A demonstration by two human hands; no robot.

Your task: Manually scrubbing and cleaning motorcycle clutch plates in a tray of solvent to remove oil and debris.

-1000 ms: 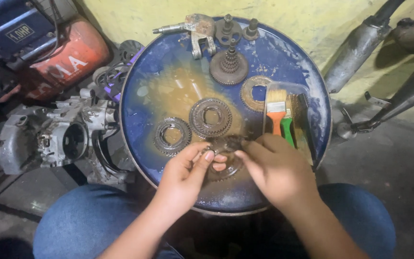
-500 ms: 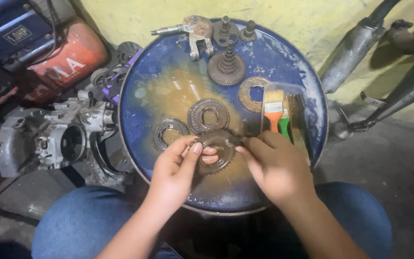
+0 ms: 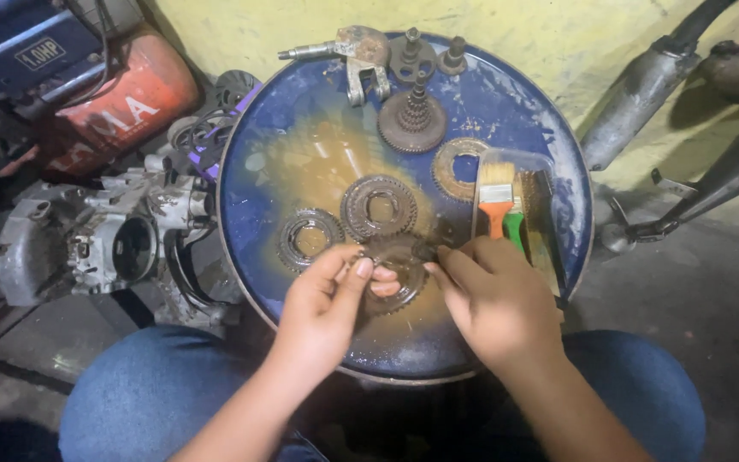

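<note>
While held, gear (image 3: 395,272) flat, axis upward.

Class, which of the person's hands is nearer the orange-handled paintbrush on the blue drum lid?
Right. The right hand lies just below the orange-handled paintbrush; the left hand sits farther left, across the held gear.

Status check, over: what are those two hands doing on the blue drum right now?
Left hand and right hand both gripping one rusty gear ring above the blue drum lid. Two loose gears just beyond. Paintbrush beside right hand, not touching.
</note>
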